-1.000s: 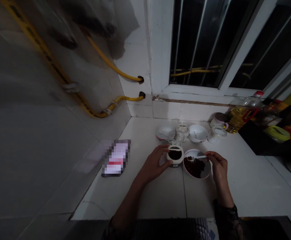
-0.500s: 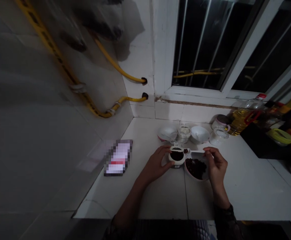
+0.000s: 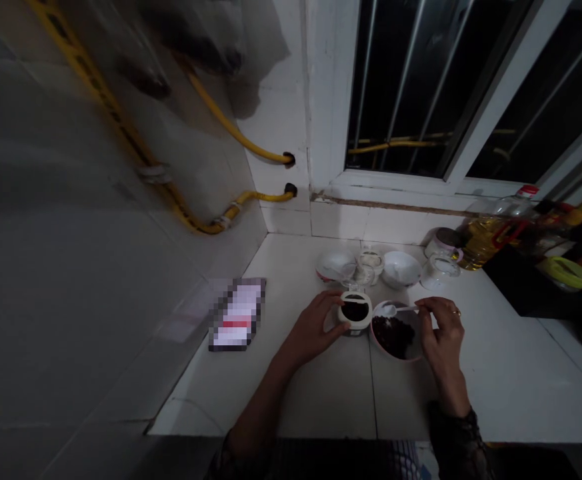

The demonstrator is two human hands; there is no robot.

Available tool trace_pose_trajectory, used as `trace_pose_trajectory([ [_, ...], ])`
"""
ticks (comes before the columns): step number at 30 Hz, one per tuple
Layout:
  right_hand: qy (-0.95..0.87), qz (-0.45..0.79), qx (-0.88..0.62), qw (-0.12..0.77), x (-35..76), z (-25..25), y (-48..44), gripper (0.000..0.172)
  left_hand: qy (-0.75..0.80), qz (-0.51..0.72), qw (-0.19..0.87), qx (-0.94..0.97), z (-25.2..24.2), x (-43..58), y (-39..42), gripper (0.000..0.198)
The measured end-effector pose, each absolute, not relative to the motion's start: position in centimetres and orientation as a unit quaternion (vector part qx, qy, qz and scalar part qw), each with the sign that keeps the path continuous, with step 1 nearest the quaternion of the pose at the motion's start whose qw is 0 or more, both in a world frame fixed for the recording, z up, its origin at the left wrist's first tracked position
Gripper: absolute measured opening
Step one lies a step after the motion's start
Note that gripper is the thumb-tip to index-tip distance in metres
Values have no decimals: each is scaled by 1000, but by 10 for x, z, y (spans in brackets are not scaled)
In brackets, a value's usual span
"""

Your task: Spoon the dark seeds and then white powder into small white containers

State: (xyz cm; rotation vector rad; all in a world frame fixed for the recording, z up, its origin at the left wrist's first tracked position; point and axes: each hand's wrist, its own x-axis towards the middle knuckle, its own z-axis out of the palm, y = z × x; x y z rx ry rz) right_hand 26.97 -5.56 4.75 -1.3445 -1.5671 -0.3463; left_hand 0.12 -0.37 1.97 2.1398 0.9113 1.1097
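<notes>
My left hand (image 3: 315,329) grips a small white jar (image 3: 355,313) with a dark filling, standing on the white counter (image 3: 321,393). Right beside the jar sits a white bowl (image 3: 411,348) holding a dark red, chunky mass. My right hand (image 3: 441,333) pinches the handle of a small white spoon (image 3: 395,309), whose tip hangs over the bowl's far rim, near the jar.
Behind the jar stand two white bowls (image 3: 401,268), a small glass jar (image 3: 369,264) and lidded pots (image 3: 441,268). An oil bottle (image 3: 495,230) and dark clutter fill the back right. A flat packet (image 3: 237,314) lies left. Yellow hoses (image 3: 231,133) run along the wall; a barred window (image 3: 421,87) is ahead.
The spoon carried a dark lump over to the jar's rim half a second ago; now it is back over the bowl and looks empty. My left hand has stayed on the jar.
</notes>
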Motion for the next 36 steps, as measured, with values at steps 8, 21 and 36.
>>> trace_pose_trajectory([
  [8, -668, -24, -601, 439, 276, 29, -50, 20, 345, 411, 277, 797, 18, 0, -4, 28],
  [21, -566, 129, -653, 487, 269, 27, -52, 22, 340, 413, 270, 800, 17, 0, -3, 28],
  [36, -564, 134, -653, 488, 269, 28, -53, 22, 338, 415, 275, 799, 18, 1, -4, 27],
])
